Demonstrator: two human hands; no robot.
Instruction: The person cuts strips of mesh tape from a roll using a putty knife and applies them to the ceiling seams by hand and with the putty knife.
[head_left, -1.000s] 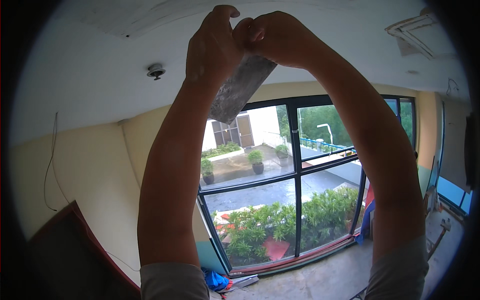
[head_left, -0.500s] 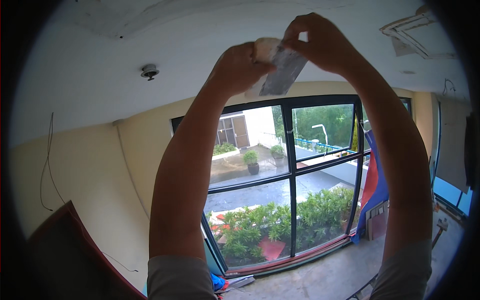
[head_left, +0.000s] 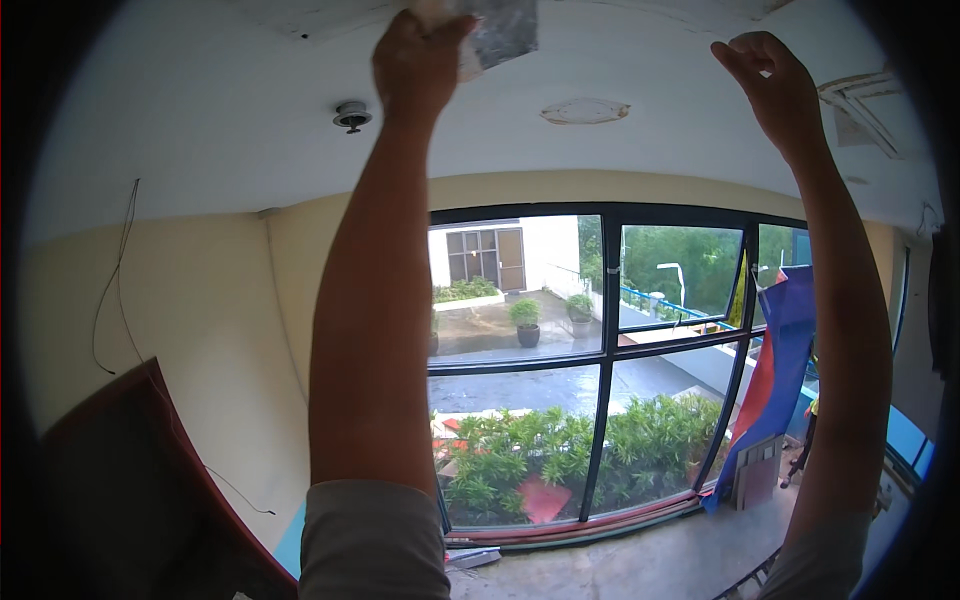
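Head view: my left fingers (head_left: 457,29) grip the plate (head_left: 506,32) leftward; my right fingers (head_left: 757,42) curl closed, seemingly empty; a loose one-handed hold could drop it.

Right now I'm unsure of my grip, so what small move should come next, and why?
Perhaps bring the right hand to the flat grey piece to steady it: only the left hand appears to hold it, at one side, while the right is well apart.
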